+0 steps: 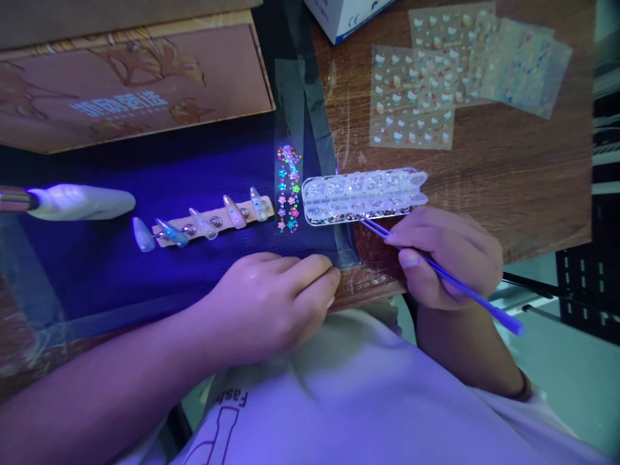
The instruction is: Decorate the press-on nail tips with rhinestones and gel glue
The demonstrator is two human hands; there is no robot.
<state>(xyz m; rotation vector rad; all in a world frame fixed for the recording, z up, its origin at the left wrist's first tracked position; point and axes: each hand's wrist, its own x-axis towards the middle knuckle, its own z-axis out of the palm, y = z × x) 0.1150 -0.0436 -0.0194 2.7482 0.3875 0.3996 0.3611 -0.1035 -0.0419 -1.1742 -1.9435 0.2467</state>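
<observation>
My right hand (448, 255) grips slim tweezers (465, 294) between thumb and fingers. Their tips touch the near side of a clear divided case (361, 194) filled with small shiny rhinestones. Closed and palm down, my left hand (281, 300) rests at the table's front edge, with nothing showing in it. Left of the case lies a clear strip with colourful flower gems (288, 194). Further left, several decorated press-on nails (234, 212) stand on a pale display strip (223, 223); they are pointed, glossy and bluish-pink.
A white, rounded lamp-like head (80, 201) hangs at the left over the dark mat (97, 271). A pink printed box (135, 84) stands behind it. Sticker sheets (411, 97) lie at the back right on the wooden table (513, 174). A white box (346, 16) sits at the back.
</observation>
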